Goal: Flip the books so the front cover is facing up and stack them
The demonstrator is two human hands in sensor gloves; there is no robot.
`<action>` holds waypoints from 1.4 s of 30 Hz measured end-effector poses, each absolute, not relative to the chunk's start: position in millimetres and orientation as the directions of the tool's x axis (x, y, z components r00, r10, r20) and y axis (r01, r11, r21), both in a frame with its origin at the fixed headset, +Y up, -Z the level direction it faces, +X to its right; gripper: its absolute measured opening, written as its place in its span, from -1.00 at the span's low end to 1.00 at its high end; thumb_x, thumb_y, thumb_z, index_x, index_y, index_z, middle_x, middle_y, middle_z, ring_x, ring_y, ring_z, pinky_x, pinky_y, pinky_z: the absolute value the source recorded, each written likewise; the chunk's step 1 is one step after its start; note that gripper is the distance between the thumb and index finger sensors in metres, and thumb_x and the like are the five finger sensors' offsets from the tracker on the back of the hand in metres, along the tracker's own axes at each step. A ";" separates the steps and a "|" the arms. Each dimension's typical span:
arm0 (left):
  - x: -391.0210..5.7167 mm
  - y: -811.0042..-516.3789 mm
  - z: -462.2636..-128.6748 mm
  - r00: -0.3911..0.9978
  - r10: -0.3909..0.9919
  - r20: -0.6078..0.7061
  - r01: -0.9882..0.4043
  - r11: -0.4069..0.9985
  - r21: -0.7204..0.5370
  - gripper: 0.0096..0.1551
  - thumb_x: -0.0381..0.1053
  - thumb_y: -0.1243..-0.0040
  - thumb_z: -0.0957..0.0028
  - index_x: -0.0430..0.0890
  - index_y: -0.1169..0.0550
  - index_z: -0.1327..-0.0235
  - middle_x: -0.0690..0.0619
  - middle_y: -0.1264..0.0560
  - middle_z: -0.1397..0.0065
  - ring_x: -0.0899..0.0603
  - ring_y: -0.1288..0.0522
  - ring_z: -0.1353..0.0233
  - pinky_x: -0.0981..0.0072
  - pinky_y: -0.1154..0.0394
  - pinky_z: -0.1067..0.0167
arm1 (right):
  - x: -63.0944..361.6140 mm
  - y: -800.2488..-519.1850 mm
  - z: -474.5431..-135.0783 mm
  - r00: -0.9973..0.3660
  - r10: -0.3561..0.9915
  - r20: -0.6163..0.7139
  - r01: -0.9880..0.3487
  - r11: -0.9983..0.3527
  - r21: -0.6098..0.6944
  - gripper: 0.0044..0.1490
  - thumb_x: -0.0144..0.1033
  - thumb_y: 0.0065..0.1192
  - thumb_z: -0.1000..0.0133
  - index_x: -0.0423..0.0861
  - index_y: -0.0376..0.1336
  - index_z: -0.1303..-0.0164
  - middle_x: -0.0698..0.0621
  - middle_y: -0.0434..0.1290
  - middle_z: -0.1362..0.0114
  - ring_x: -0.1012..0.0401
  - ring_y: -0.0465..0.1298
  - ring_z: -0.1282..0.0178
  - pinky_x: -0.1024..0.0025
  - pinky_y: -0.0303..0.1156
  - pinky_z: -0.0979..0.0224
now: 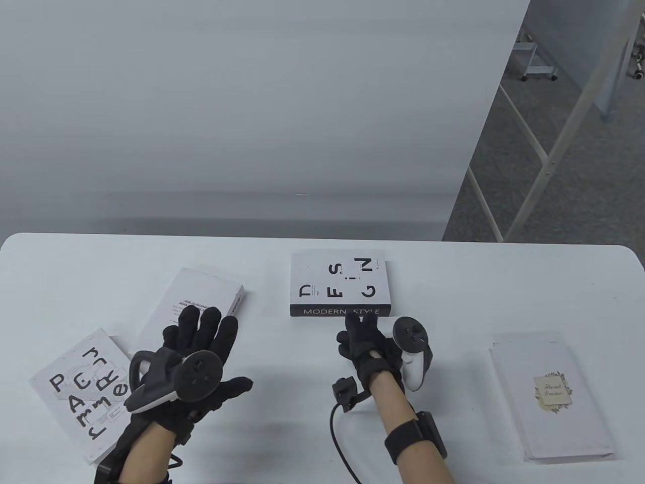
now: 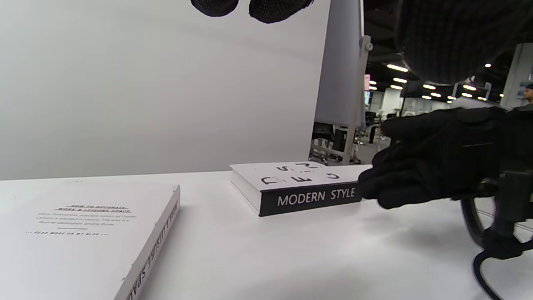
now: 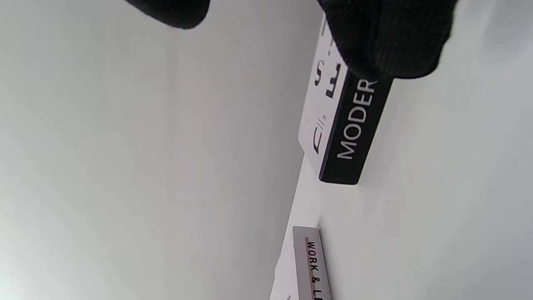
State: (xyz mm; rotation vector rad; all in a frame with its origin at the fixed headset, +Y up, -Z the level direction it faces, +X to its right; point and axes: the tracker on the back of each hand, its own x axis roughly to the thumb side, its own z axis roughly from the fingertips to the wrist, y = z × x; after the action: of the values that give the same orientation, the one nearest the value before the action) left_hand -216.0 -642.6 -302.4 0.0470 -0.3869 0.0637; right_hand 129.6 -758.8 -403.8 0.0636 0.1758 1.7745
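Right hand: the right hand (image 1: 365,348) reaches forward with its fingertips (image 1: 353,318) at the dark spine of the design book (image 1: 338,285); the pictures do not settle whether it grips the book or only touches the edge, so its state cannot be told.
Left hand: the left hand (image 1: 194,348) hangs with fingers spread and loose, holding nothing, above the near corner of the white text book (image 1: 201,297).
Design book: lies flat at the middle of the table (image 1: 453,282), lettered cover up, spine reading MODERN STYLE toward the person.
How it should handle: it looks like a stiff, thick hardback, probably fairly heavy, with a smooth cover that may slide on the table; a hold across the spine, thumb on top and fingers under the edge, looks the surest.
White text book: left of centre, set at an angle, with small print on its upper face, which looks like a back cover; it likely needs flipping, best taken by its long edge.
Scattered-letter book (image 1: 83,390): flat at the near left, just beside the left wrist.
Label book (image 1: 552,396): flat at the far right, well apart from both hands.
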 end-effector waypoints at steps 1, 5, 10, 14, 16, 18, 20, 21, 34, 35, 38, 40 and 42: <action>-215.0 -642.9 -302.5 0.923 0.051 0.380 -0.071 0.997 0.039 0.24 0.53 -0.10 0.09 -0.20 -0.07 -0.63 -0.39 0.06 -0.62 -0.67 0.13 -0.52 -0.61 -0.04 -0.30 | 137.5 -753.4 -398.7 -0.232 0.972 -0.028 -0.961 -0.224 0.163 0.08 0.03 -0.17 -0.31 -0.55 -0.42 -0.44 -0.68 -0.03 -0.44 -0.41 0.32 -0.33 -0.16 0.40 -0.25; -210.7 -644.3 -303.3 0.925 0.046 0.377 -0.063 0.997 0.034 0.24 0.55 -0.05 0.07 -0.23 -0.06 -0.62 -0.41 0.06 -0.61 -0.71 -0.13 -0.50 -0.49 -0.26 -0.31 | 174.0 -730.0 -371.0 -0.401 0.910 0.107 -0.901 -0.413 0.136 0.06 0.10 -0.09 -0.29 -0.52 -0.24 -0.53 -0.67 0.03 -0.47 -0.52 0.25 -0.32 -0.30 0.34 -0.23; -201.0 -650.7 -303.2 0.918 0.001 0.396 -0.022 0.999 0.048 0.27 0.57 -0.02 0.08 -0.22 -0.01 -0.63 -0.39 0.13 -0.62 -0.70 0.13 -0.51 -0.62 -0.04 -0.30 | 218.3 -711.2 -342.5 -0.577 0.802 0.155 -0.781 -0.597 0.185 0.13 0.17 -0.08 -0.29 -0.53 -0.24 -0.54 -0.68 0.03 -0.48 -0.55 0.25 -0.32 -0.34 0.32 -0.23; -194.0 -657.1 -304.4 0.918 -0.047 0.394 0.038 0.999 0.031 0.30 0.56 -0.03 0.09 -0.26 0.01 -0.62 -0.41 0.16 -0.60 -0.66 0.20 -0.51 -0.59 -0.01 -0.31 | 255.7 -700.8 -326.1 -0.712 0.692 0.120 -0.666 -0.720 0.194 0.11 0.15 -0.03 -0.29 -0.51 -0.20 -0.57 -0.69 -0.01 -0.50 -0.59 0.15 -0.36 -0.45 0.21 -0.25; -193.8 -660.3 -305.3 0.918 -0.049 0.394 0.047 0.999 0.016 0.29 0.56 -0.03 0.08 -0.25 0.01 -0.62 -0.41 0.17 -0.60 -0.66 0.20 -0.51 -0.58 -0.01 -0.32 | 272.7 -697.4 -318.1 -0.783 0.614 0.100 -0.598 -0.787 0.151 0.08 0.13 -0.01 -0.29 -0.48 -0.18 -0.58 -0.68 -0.04 -0.52 -0.60 0.09 -0.40 -0.52 0.13 -0.26; -195.1 -662.2 -306.9 0.920 -0.041 0.390 0.038 0.999 0.016 0.29 0.56 -0.03 0.09 -0.25 0.00 -0.62 -0.40 0.16 -0.60 -0.65 0.20 -0.51 -0.59 0.00 -0.31 | 288.9 -696.4 -314.7 -0.832 0.552 0.058 -0.543 -0.831 0.119 0.08 0.12 0.03 -0.28 -0.47 -0.15 -0.59 -0.68 -0.05 -0.53 -0.60 0.08 -0.40 -0.56 0.08 -0.26; -197.4 -663.2 -308.1 0.924 -0.036 0.382 0.036 0.999 0.008 0.29 0.56 -0.03 0.08 -0.25 0.01 -0.62 -0.40 0.17 -0.60 -0.65 0.22 -0.51 -0.60 0.01 -0.31 | 307.0 -695.7 -312.4 -0.872 0.489 0.006 -0.486 -0.868 0.103 0.09 0.13 0.04 -0.27 -0.46 -0.16 -0.60 -0.68 -0.05 -0.53 -0.59 0.10 -0.40 -0.56 0.09 -0.26; -199.1 -663.5 -308.6 0.926 -0.038 0.376 0.036 0.999 0.011 0.29 0.56 -0.03 0.08 -0.25 0.00 -0.62 -0.40 0.16 -0.60 -0.65 0.22 -0.51 -0.60 0.01 -0.31 | 316.6 -695.3 -311.5 -0.889 0.458 -0.025 -0.458 -0.885 0.081 0.09 0.13 0.05 -0.27 -0.46 -0.16 -0.60 -0.68 -0.05 -0.54 -0.58 0.13 -0.40 -0.56 0.09 -0.27; -207.5 -661.1 -309.4 0.931 0.004 0.364 -0.014 1.000 0.025 0.28 0.56 -0.02 0.08 -0.25 0.01 -0.62 -0.40 0.17 -0.61 -0.65 0.25 -0.50 -0.61 0.05 -0.30 | 420.0 -720.5 -290.8 -0.876 0.211 -0.433 -0.279 -0.955 0.098 0.12 0.01 0.22 -0.22 -0.40 -0.21 -0.62 -0.62 -0.09 -0.60 -0.57 0.04 -0.48 -0.59 -0.02 -0.35; -207.5 -661.3 -309.4 0.931 0.006 0.365 -0.016 1.000 0.025 0.28 0.56 -0.02 0.08 -0.25 0.01 -0.62 -0.40 0.17 -0.61 -0.65 0.25 -0.50 -0.61 0.05 -0.30 | 426.6 -725.2 -288.6 -0.868 0.212 -0.449 -0.289 -0.951 0.111 0.11 -0.01 0.22 -0.22 -0.39 -0.22 -0.63 -0.61 -0.10 -0.60 -0.56 0.02 -0.49 -0.59 -0.04 -0.36; -207.0 -662.0 -309.1 0.930 0.008 0.368 -0.015 1.000 0.014 0.28 0.56 -0.02 0.08 -0.26 0.01 -0.62 -0.39 0.16 -0.61 -0.63 0.24 -0.51 -0.60 0.05 -0.31 | 441.4 -742.1 -285.9 -0.831 0.375 -0.411 -0.450 -0.887 0.101 0.01 -0.14 0.16 -0.24 -0.36 -0.24 -0.61 -0.58 -0.22 -0.61 -0.55 -0.18 -0.51 -0.60 -0.14 -0.35; -207.7 -662.7 -309.8 0.931 0.015 0.364 -0.016 1.000 -0.001 0.28 0.56 -0.01 0.07 -0.26 0.01 -0.61 -0.40 0.16 -0.59 -0.66 0.18 -0.49 -0.55 0.03 -0.33 | 443.1 -748.3 -286.9 -0.822 0.389 -0.416 -0.465 -0.880 0.097 -0.04 -0.24 0.17 -0.23 -0.35 -0.21 -0.61 -0.57 -0.23 -0.61 -0.53 -0.22 -0.51 -0.61 -0.18 -0.35; -208.7 -663.5 -310.4 0.932 0.028 0.362 -0.028 1.000 -0.004 0.28 0.57 0.00 0.07 -0.26 0.02 -0.61 -0.40 0.16 -0.59 -0.68 0.15 -0.49 -0.54 0.02 -0.33 | 441.8 -751.2 -288.8 -0.849 0.331 -0.412 -0.417 -0.898 0.137 -0.07 -0.29 0.17 -0.22 -0.31 -0.19 -0.62 -0.53 -0.23 -0.63 -0.50 -0.24 -0.53 -0.61 -0.20 -0.37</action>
State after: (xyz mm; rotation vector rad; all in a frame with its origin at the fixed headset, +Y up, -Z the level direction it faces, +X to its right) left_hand -208.7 -663.5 -310.4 0.0012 -0.3709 0.0284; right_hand 441.8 -751.2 -288.8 -0.5401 0.3121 2.6752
